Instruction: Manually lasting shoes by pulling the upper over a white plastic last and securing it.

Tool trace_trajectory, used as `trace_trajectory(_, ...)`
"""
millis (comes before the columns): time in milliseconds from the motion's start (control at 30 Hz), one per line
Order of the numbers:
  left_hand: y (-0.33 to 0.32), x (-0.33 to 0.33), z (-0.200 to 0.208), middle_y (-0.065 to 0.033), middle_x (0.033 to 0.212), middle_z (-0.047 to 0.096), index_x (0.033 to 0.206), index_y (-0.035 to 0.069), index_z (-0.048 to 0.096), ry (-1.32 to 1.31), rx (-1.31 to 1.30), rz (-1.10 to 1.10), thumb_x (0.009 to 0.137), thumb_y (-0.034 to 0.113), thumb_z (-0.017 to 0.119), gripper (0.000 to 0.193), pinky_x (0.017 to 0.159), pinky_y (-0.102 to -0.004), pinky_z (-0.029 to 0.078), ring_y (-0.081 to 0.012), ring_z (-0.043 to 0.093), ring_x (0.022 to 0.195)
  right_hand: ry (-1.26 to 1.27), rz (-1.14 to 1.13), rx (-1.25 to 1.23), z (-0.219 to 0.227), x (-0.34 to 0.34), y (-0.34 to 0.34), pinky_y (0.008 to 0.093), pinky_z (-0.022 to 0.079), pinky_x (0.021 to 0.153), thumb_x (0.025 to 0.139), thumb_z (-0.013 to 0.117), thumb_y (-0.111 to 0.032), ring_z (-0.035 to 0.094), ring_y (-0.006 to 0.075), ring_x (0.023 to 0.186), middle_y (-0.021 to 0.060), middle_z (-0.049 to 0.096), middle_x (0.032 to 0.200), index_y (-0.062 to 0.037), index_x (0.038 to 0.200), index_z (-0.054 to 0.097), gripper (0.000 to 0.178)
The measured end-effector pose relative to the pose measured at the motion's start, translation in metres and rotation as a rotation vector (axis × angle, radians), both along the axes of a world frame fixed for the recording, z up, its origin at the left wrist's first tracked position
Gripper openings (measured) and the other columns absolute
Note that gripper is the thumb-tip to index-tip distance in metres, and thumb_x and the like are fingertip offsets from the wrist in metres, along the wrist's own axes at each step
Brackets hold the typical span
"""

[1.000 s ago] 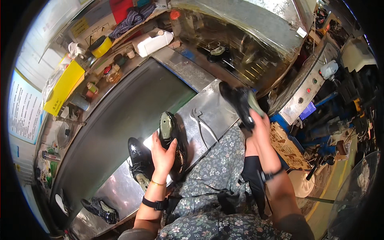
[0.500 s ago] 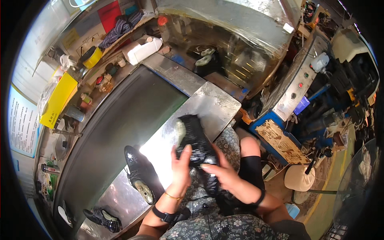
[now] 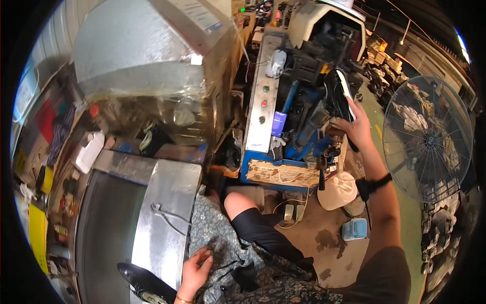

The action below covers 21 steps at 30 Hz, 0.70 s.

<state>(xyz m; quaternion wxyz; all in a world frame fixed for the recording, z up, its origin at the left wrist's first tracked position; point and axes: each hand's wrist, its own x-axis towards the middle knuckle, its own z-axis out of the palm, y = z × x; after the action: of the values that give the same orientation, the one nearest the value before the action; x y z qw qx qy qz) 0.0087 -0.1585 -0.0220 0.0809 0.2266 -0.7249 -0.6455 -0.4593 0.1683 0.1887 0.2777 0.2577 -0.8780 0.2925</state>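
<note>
Out at the far right, my right hand (image 3: 357, 124) has its thumb and fingers closed around a black shoe (image 3: 334, 93) with a white strip along one side. The shoe stands tilted, toe up, beside a blue-framed machine (image 3: 298, 129). My left hand (image 3: 196, 271) is low by my floral apron (image 3: 217, 223), fingers loosely apart, holding nothing. A pair of metal pliers (image 3: 164, 213) lies on the shiny metal plate (image 3: 169, 185) beyond it. Left of that hand, another black shoe (image 3: 144, 283) rests at the plate's lower end.
A dark conveyor belt (image 3: 109, 223) runs along the left. A control panel (image 3: 263, 96) with buttons fronts the machine. On the floor are a cream jug (image 3: 338, 191) and a blue container (image 3: 354, 229). A caged fan (image 3: 430, 139) stands at the right.
The view has swung right. Both hands held a black shoe over my lap; now they are apart, the right stretched to the machine with a shoe, the left lowered without one.
</note>
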Motion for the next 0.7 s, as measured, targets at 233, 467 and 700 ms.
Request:
trace_trajectory(233,-0.002,-0.017,0.008,-0.0154,0.108,0.069,0.122,-0.005,0.059,-0.068,-0.005,0.093,0.089,0.01,0.067,0.037,0.086,-0.0282,0.051,-0.0183,0.067,0.099,-0.091,-0.25,0.159,0.002,-0.085,0.037,0.0412,0.049,0.092,0.064,0.075,-0.028,0.061,0.0379,0.107,0.0198,0.059,0.12,-0.0251,0.136,0.054,0.075)
trace_trajectory(467,0.006,-0.028,0.03,-0.0117,0.114,0.065,0.124,-0.006,0.056,-0.074,0.039,0.041,0.091,0.006,0.065,0.036,0.084,-0.0268,0.051,-0.0157,0.063,0.1,-0.421,-0.296,0.346,0.01,-0.089,0.022,0.0415,0.049,0.091,0.066,0.073,-0.032,0.062,0.0344,0.103,0.0154,0.059,0.118,-0.0294,0.138,0.052,0.075)
trace_trajectory(700,0.018,-0.038,0.035,-0.0131,0.12,0.064,0.112,-0.004,0.064,-0.109,-0.164,-0.073,0.09,0.008,0.067,0.025,0.088,-0.0287,0.05,-0.018,0.065,0.103,0.015,-0.311,0.457,-0.045,-0.074,0.005,0.0509,0.047,0.091,0.072,0.071,-0.049,0.053,0.0533,0.107,0.0273,0.047,0.129,-0.0299,0.142,0.044,0.077)
